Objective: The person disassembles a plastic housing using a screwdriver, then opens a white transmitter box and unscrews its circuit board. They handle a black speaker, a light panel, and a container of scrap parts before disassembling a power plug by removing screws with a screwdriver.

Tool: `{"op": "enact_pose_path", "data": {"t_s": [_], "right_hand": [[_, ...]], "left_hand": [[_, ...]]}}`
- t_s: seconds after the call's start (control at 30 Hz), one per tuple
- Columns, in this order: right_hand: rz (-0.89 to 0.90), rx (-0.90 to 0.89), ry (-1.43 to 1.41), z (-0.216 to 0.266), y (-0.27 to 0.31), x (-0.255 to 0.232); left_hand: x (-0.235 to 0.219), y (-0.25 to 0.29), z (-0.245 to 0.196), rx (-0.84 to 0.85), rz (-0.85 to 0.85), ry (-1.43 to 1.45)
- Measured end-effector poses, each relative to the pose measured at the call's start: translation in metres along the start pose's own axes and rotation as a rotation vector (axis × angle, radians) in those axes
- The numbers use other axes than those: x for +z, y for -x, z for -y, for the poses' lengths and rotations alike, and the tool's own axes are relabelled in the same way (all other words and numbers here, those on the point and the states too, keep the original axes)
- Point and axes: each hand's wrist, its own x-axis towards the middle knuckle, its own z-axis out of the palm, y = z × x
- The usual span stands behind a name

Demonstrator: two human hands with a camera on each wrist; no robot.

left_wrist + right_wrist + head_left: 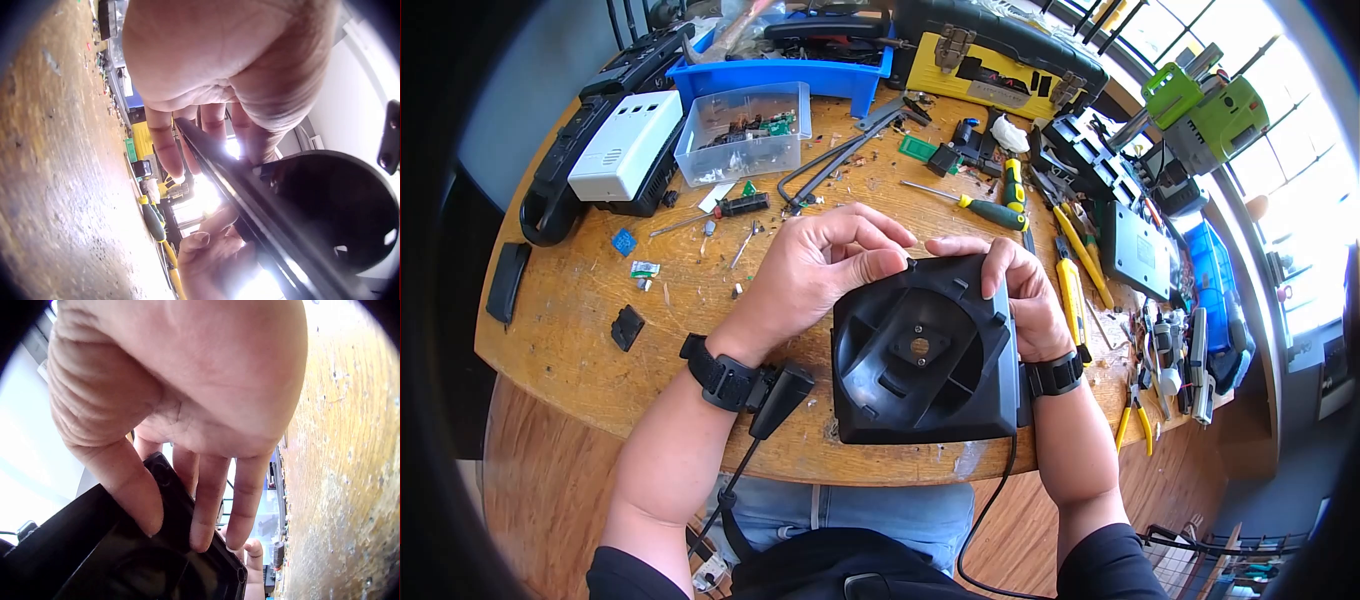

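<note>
A black square plastic housing (pixel 870 400) with a round recess and a small centre hole is held tilted above the table's near edge. The left hand (pixel 800 270) pinches its far left edge, thumb on the recessed face. At the far right corner the right hand (pixel 1025 300) grips it, thumb over the edge. In the left wrist view the left hand (pixel 225 69) has its fingers behind the housing (pixel 250 200). The right wrist view shows the right hand (pixel 187 394) with its thumb on one side of the housing (pixel 94 550) and fingers on the other.
On the wooden table (pixel 580 350) lie a hacksaw (pixel 840 155), a green-handled screwdriver (pixel 995 213) and yellow-handled tools. Behind stand a clear bin (pixel 745 150), a blue tray (pixel 780 75) and a yellow-black toolbox (pixel 990 85). Pliers (pixel 1135 420) lie at the right.
</note>
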Motion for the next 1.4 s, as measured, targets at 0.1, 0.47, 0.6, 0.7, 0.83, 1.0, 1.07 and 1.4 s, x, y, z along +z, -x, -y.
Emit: {"op": "enact_pose_path", "data": {"t_s": [0.1,0.47,0.6,0.7,0.83,1.0,1.07,1.4], "right_hand": [[-0.007,0.009,-0.014,0.001,0.0,0.001],[-0.021,0.012,-0.02,0.001,0.001,0.002],[-0.032,-0.005,0.0,0.001,0.001,0.002],[-0.075,0.013,-0.033,0.003,0.001,0.003],[-0.116,-0.009,-0.046,0.003,0.001,0.003],[-0.138,-0.019,-0.073,0.003,0.002,0.002],[-0.147,-0.042,-0.046,0.002,0.001,0.003],[-0.082,-0.016,-0.086,-0.002,0.009,-0.01]], "left_hand": [[0.0,0.0,0.0,0.003,0.003,-0.012],[0.001,-0.001,0.0,0.012,0.013,0.015],[-0.001,-0.001,-0.002,-0.03,-0.001,0.024],[-0.002,-0.001,-0.001,-0.05,-0.03,0.025],[-0.003,-0.002,-0.001,-0.055,-0.053,0.027],[-0.002,-0.002,-0.005,-0.04,-0.098,0.052],[-0.002,-0.002,-0.002,-0.026,-0.105,0.064],[0.0,-0.002,0.0,0.099,-0.175,-0.007]]}}
